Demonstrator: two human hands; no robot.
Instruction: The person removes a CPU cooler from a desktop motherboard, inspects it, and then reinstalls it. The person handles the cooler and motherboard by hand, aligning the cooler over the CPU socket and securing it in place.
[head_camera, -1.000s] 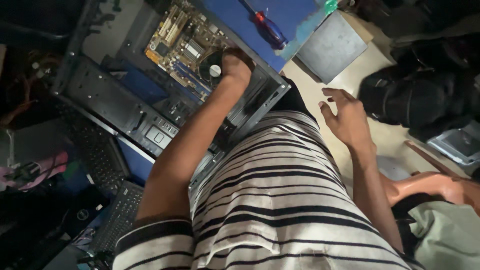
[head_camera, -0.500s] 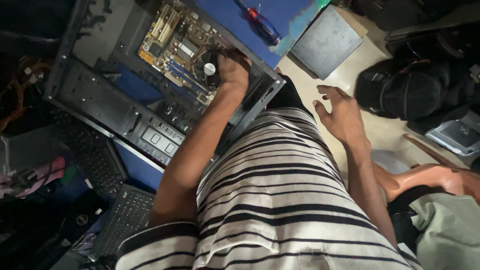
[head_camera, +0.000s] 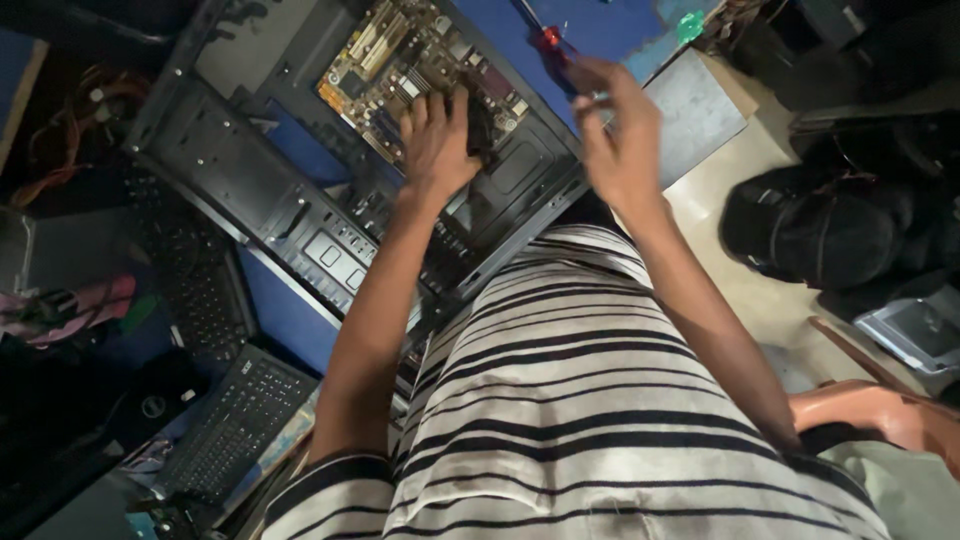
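At nine o'clock, a dark heap of cables (head_camera: 70, 300), pink and red among them, hard to make out. Toward seven o'clock, a black laptop keyboard (head_camera: 235, 425), lying open and tilted. From ten to twelve o'clock, an open black computer case (head_camera: 215, 165) on its side, front panel toward the body, with a green and yellow motherboard (head_camera: 400, 70) bedded inside at eleven o'clock. Left hand (head_camera: 435, 140) pressed down on the motherboard's lower edge, fingers together and pointing toward twelve, thumb hooked round a dark part (head_camera: 480, 125) just beside them; what that part is, too dim to tell. At twelve o'clock, a red-handled screwdriver (head_camera: 548, 45) on a blue surface (head_camera: 620, 25), just beyond the case. Right hand (head_camera: 615, 140) raised at one o'clock, blurred, fingers loosely apart and curled, fingertips near the screwdriver's handle; touching or not, impossible to tell. Grey flat panel (head_camera: 695, 110) just right of that hand. At three o'clock, a black bag (head_camera: 820, 235) on the pale floor. At four o'clock, an orange chair arm (head_camera: 880, 410).
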